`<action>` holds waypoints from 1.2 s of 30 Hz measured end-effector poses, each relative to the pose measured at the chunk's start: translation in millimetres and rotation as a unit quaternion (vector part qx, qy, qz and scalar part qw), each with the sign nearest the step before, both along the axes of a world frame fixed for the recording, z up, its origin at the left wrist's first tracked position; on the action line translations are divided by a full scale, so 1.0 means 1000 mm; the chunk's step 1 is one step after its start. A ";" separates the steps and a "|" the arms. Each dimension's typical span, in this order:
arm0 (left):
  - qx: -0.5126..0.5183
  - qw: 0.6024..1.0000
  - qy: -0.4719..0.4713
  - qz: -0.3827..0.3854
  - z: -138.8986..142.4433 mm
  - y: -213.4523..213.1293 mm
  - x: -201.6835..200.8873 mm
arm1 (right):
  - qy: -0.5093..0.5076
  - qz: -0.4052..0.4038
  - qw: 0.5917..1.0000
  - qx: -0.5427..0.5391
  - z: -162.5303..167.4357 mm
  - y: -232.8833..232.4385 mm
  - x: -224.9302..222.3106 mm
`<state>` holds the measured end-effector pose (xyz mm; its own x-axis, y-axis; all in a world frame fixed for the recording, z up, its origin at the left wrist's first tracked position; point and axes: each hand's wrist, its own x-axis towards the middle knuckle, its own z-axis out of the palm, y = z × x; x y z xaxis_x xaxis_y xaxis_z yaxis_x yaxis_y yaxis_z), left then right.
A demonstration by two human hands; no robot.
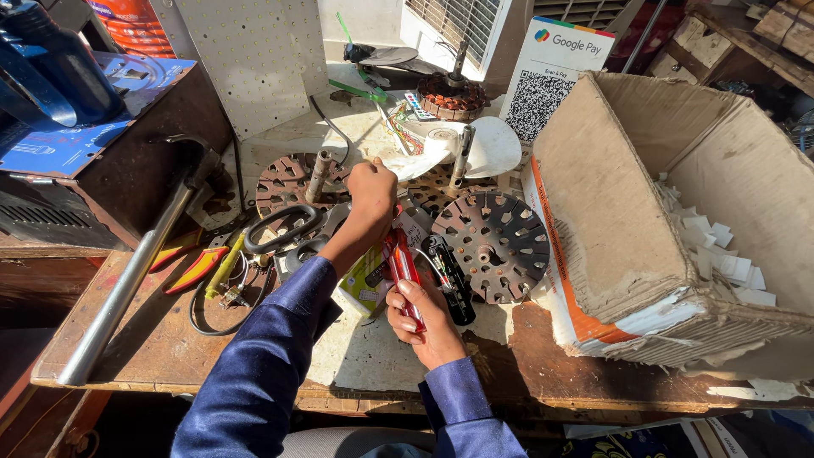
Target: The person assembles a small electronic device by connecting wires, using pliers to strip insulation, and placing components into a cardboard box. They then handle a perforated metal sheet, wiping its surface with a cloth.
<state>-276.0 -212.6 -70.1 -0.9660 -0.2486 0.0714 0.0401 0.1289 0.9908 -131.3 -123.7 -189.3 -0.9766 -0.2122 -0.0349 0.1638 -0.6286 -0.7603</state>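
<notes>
My right hand [426, 326] grips the lower end of a long red tool [400, 263], which points up and away over the worn workbench [509, 356]. My left hand [370, 193] reaches further out, fingers curled and seen from the back. It is just short of a white fan hub [475, 148] and over a heap of round slotted metal discs. What its fingers hold is hidden. A dark slotted disc [500, 246] lies right of the red tool, beside a slim black device [449, 273]. Both arms wear blue sleeves.
A big torn cardboard box [610, 212] holding white paper slips [721, 250] fills the right side. Left of my arm lie black-handled scissors [284, 227], red-and-yellow pliers [191, 265], a metal pipe [127, 280] and another disc with a shaft [288, 182]. A copper-wound stator [449, 93] sits at the back.
</notes>
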 end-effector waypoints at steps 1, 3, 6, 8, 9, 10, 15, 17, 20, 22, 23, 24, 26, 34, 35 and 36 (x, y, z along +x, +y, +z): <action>0.012 1.000 -0.005 -0.003 0.001 0.001 0.000 | -0.002 -0.002 1.000 0.001 -0.001 0.003 -0.001; 0.037 0.999 -0.011 -0.009 0.002 0.004 -0.001 | -0.004 -0.001 1.000 0.003 -0.005 0.005 -0.003; 0.033 0.999 0.030 0.000 0.005 0.006 0.000 | -0.017 -0.009 1.000 0.010 -0.012 0.009 -0.006; -0.015 0.994 0.101 0.024 0.003 0.005 0.005 | -0.021 -0.015 0.999 0.023 -0.018 0.009 -0.004; 0.040 0.994 0.099 -0.005 0.002 0.004 0.008 | -0.018 -0.021 0.999 0.033 -0.021 0.010 -0.003; 0.095 0.990 0.096 -0.035 0.001 0.003 0.010 | -0.014 -0.028 0.999 0.042 -0.025 0.009 -0.004; 0.275 0.941 0.017 -0.196 -0.011 -0.009 0.023 | -0.027 -0.033 0.999 0.022 -0.037 0.004 -0.001; 0.269 0.931 -0.004 -0.248 -0.015 -0.018 0.026 | -0.010 -0.035 0.999 0.013 -0.037 0.002 0.000; 0.182 0.939 0.097 -0.273 -0.020 -0.028 0.030 | 0.011 -0.041 0.999 0.015 -0.031 -0.002 0.002; 0.138 0.951 0.125 -0.247 -0.024 -0.034 0.034 | 0.014 -0.048 0.998 0.025 -0.028 -0.006 0.004; 0.116 0.955 0.139 -0.234 -0.026 -0.037 0.036 | 0.005 -0.065 0.997 0.036 -0.027 -0.008 0.003; 0.059 0.960 0.154 -0.227 -0.028 -0.041 0.040 | -0.004 -0.083 0.995 0.047 -0.027 -0.009 0.002; -0.054 0.959 0.182 -0.211 -0.030 -0.050 0.049 | -0.027 -0.093 0.995 0.031 -0.030 -0.012 0.000; -0.538 0.718 0.441 -0.024 -0.005 -0.110 0.074 | -0.002 -0.036 0.998 0.043 -0.038 -0.009 -0.009; -0.619 0.634 0.464 0.009 -0.002 -0.117 0.073 | 0.004 -0.036 0.998 0.043 -0.037 -0.009 -0.010; -0.621 0.612 0.488 -0.037 0.000 -0.121 0.072 | 0.008 -0.036 0.998 0.044 -0.036 -0.009 -0.010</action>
<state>-204.5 -334.0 -70.3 -0.3168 0.6249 0.7136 0.5858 0.7206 -0.3709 -141.3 -132.8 -224.9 -0.9896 -0.1392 -0.0354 0.1092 -0.5695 -0.8147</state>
